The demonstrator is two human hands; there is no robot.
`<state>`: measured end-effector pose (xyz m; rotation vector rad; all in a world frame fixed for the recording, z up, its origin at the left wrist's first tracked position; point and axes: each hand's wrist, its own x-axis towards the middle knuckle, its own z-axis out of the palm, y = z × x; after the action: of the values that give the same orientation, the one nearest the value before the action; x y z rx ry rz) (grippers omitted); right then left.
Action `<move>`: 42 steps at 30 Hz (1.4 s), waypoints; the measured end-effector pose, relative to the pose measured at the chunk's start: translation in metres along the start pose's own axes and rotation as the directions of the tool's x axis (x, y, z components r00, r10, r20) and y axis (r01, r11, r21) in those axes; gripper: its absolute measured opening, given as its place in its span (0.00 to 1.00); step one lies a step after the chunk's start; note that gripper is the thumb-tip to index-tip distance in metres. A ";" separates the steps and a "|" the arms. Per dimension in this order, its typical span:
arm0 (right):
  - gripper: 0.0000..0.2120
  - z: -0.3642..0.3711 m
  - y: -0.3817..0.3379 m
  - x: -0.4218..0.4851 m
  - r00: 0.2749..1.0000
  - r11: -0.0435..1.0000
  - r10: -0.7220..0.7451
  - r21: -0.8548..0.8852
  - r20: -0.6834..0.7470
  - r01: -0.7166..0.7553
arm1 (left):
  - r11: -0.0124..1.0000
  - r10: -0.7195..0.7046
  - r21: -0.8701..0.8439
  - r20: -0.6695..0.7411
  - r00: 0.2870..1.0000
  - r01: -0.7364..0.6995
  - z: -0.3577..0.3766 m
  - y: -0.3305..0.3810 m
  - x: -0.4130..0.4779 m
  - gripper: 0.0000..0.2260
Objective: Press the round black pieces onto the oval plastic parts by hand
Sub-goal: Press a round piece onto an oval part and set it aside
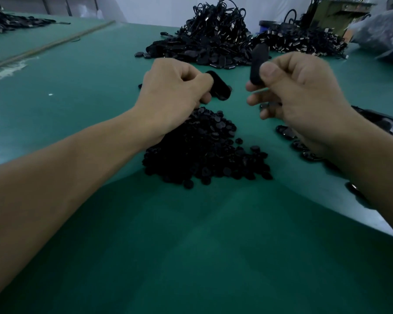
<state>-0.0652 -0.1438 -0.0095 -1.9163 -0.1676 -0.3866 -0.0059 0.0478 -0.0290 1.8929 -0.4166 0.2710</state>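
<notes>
An oval plastic part (221, 89) was gripped in the curled left hand (173, 89), and a second oval part (258, 62) was pinched upright in the right hand (304, 94). The heap of round black pieces (204, 152) was seen below them on the green table (191, 245). Corded parts (216, 35) were piled at 12 o'clock, loose ovals (302, 146) at 3 o'clock.

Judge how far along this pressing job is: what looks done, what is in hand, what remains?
Done: unclear; the far heap of black corded parts may be finished work, but I cannot tell. In hand: the left hand grips a tilted oval part, the right hand pinches an upright oval part. Left: a big pile of round pieces on the green table, plus loose ovals by the right wrist.
</notes>
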 end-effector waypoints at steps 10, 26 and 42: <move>0.06 -0.009 0.015 0.002 0.994 0.892 0.100 -0.439 -0.040 -0.107 | 0.996 -0.044 -0.073 -0.026 0.999 0.042 -0.003 -0.001 -0.001 0.08; 0.18 -0.052 0.010 0.011 0.986 0.762 0.062 -0.630 -0.155 -0.147 | 0.857 -0.002 0.497 -0.269 0.963 0.140 -0.039 -0.038 0.021 0.05; 0.10 -0.055 0.007 0.007 0.981 0.704 0.181 -0.706 0.073 -0.077 | 0.862 0.002 0.506 0.059 0.998 -0.032 -0.028 -0.019 0.006 0.12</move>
<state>-0.0666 -0.1982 0.0047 -2.7046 0.0425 -0.2297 0.0077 0.0793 -0.0331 2.4218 -0.4278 0.3666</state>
